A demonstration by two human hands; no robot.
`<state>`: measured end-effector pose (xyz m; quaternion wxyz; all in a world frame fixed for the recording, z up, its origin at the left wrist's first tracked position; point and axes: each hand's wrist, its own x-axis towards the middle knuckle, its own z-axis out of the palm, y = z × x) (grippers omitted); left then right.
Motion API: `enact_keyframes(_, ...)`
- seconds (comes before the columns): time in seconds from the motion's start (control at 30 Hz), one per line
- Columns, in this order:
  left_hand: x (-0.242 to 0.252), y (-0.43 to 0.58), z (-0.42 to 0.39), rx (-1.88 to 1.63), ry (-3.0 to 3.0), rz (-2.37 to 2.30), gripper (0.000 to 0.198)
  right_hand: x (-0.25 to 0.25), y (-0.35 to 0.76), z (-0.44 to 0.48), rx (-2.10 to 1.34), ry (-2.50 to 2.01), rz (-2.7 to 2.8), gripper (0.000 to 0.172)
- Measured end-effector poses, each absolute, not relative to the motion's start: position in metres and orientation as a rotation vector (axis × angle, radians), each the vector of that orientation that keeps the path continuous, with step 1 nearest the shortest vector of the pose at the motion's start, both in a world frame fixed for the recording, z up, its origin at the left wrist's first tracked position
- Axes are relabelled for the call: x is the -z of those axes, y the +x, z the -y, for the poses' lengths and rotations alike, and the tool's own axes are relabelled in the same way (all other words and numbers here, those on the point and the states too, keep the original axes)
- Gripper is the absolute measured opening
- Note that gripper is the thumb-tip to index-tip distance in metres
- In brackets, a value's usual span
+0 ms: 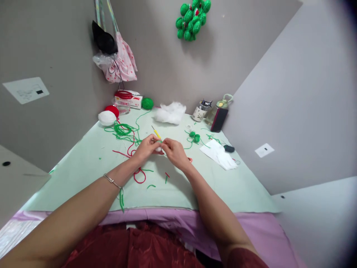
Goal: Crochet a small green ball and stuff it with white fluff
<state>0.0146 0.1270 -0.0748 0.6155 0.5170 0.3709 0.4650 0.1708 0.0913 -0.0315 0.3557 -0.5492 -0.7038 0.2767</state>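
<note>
My left hand [147, 149] and my right hand [176, 153] meet over the middle of the table, fingers pinched together. Between them is a small white and green yarn piece [158, 149], mostly covered by my fingers. A crochet hook with a yellow handle [156, 133] points away just beyond my fingertips; whether it is held or lies on the table I cannot tell. Red yarn [140, 176] loops beside my left wrist, and short green yarn scraps [151, 186] lie nearer to me. Two small green balls [196, 138] with yarn tails rest past my right hand.
Along the back stand a white yarn ball [107, 118], a green ball [147, 103], white stuffing [170, 113], a pen cup [199, 112], a bottle [213, 111] and a phone [219, 120]. Tangled green yarn [122, 130] lies left, white paper [219, 154] right. Green crocheted pieces [192, 20] hang above.
</note>
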Motion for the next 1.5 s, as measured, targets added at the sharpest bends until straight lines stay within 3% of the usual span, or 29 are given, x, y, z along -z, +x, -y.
enact_keyframes(0.17,0.079,0.018,-0.131,-1.170,1.238,-0.912,0.026,0.034,0.160,-0.089,-0.801,-1.410,1.777,0.016)
enact_keyframes(0.57,0.066,0.012,-0.122,-1.124,1.243,-0.800,0.017,0.039,0.183,-0.105,-0.803,-1.444,1.651,0.032)
enact_keyframes(0.9,0.071,0.012,-0.132,-1.015,1.167,-0.917,0.028,0.028,0.180,-0.091,-0.919,-1.302,1.873,0.015)
enact_keyframes(1.27,0.066,0.015,-0.124,-0.984,1.040,-0.756,0.024,0.038,0.181,-0.103,-0.898,-1.394,1.696,0.037)
enact_keyframes(1.5,0.065,0.013,-0.123,-1.004,1.086,-0.700,0.011,0.029,0.191,-0.101,-0.971,-1.366,1.687,0.032)
